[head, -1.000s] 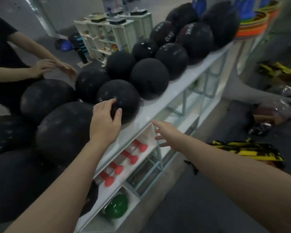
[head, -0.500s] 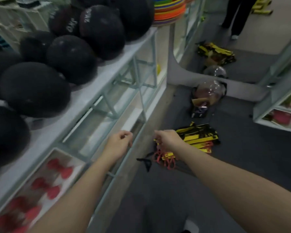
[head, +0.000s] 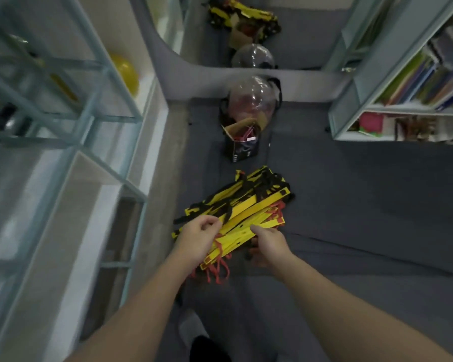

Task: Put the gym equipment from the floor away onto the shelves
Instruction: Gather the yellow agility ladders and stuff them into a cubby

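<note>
A folded agility ladder [head: 249,205], yellow slats with black and red straps, lies in a heap on the grey floor mat in front of me. My left hand [head: 198,240] is curled over the near left end of the slats. My right hand [head: 271,244] holds the near right side, thumb on top of a slat and fingers tucked underneath. The bundle still rests on the floor. To my left stands the white shelf unit with a pale blue frame [head: 110,121].
Beyond the ladder sit a small open black box [head: 242,150] and a clear plastic ball [head: 250,100]. A mirror [head: 293,43] behind them reflects both. A yellow ball [head: 126,74] lies on the left shelf. A bookshelf [head: 392,111] stands at the right.
My view swung from the black balls on the top shelf down to the floor. Both hands dropped from the shelf and closed on the agility ladder.
</note>
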`<control>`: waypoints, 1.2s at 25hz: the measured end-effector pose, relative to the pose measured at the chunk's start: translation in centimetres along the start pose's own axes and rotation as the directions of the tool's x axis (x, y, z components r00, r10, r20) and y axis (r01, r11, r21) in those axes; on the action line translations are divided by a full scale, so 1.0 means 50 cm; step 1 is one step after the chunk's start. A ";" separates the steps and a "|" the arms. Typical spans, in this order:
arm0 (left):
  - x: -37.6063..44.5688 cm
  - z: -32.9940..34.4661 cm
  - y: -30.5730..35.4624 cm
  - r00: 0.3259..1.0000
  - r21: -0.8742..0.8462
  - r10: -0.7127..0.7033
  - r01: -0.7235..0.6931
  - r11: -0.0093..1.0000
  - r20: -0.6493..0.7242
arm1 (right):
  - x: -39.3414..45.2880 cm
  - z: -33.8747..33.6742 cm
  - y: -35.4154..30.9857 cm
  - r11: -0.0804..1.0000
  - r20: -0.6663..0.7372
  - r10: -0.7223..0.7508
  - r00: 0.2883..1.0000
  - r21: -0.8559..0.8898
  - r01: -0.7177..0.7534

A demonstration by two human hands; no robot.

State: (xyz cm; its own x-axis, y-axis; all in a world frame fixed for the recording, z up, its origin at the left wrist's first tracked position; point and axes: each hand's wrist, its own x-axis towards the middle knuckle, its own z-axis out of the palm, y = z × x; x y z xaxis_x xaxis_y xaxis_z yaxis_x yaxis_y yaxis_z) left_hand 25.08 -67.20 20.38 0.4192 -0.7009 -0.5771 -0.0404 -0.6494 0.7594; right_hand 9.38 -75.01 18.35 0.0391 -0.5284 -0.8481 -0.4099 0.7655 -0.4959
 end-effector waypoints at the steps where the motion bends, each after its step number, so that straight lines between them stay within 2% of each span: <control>1: 0.065 0.019 -0.022 0.999 0.032 0.001 -0.002 0.999 0.041 | 0.064 0.016 0.005 0.999 -0.017 0.025 1.000 0.039 -0.025; 5: 0.358 0.141 -0.129 0.991 0.189 0.008 -0.034 0.981 0.133 | 0.362 0.086 0.043 0.976 -0.066 0.111 0.992 0.197 -0.096; 8: 0.554 0.218 -0.207 0.993 0.327 0.017 -0.053 0.943 0.114 | 0.557 0.122 0.101 0.952 -0.167 0.209 0.964 0.259 -0.161; 12: 0.801 0.283 -0.335 0.996 0.435 -0.026 -0.015 0.900 0.088 | 0.780 0.144 0.202 0.874 -0.259 0.400 0.879 0.396 -0.280; 15: 0.931 0.291 -0.398 0.998 0.473 -0.042 0.017 0.881 0.042 | 0.895 0.165 0.263 0.858 -0.302 0.416 0.858 0.444 -0.259; 19: 1.033 0.311 -0.457 0.995 0.540 -0.059 0.007 0.842 0.078 | 0.977 0.200 0.285 0.842 -0.362 0.428 0.828 0.492 -0.221; 22: 1.054 0.319 -0.469 0.997 0.591 -0.007 -0.042 0.805 0.081 | 0.989 0.207 0.293 0.802 -0.376 0.455 0.807 0.566 -0.189; 24: 1.051 0.317 -0.469 0.991 0.607 0.008 -0.086 0.790 0.131 | 0.983 0.205 0.301 0.769 -0.353 0.476 0.806 0.612 -0.187; 27: 1.027 0.318 -0.466 0.980 0.616 -0.061 -0.070 0.785 0.188 | 0.960 0.229 0.280 0.698 -0.236 0.467 0.852 0.689 -0.192; 30: 0.991 0.331 -0.465 0.966 0.560 -0.115 -0.037 0.828 0.233 | 0.945 0.263 0.240 0.690 -0.185 0.390 0.902 0.708 -0.153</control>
State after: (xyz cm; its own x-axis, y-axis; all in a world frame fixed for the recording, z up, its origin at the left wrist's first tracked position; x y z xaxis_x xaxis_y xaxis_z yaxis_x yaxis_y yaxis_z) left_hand 31.75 -91.69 -30.85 0.1981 -0.6711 -0.7144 -0.5567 -0.6769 0.4815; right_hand 18.31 -85.95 -30.13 -0.2926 -0.2463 -0.9240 0.3560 0.8687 -0.3444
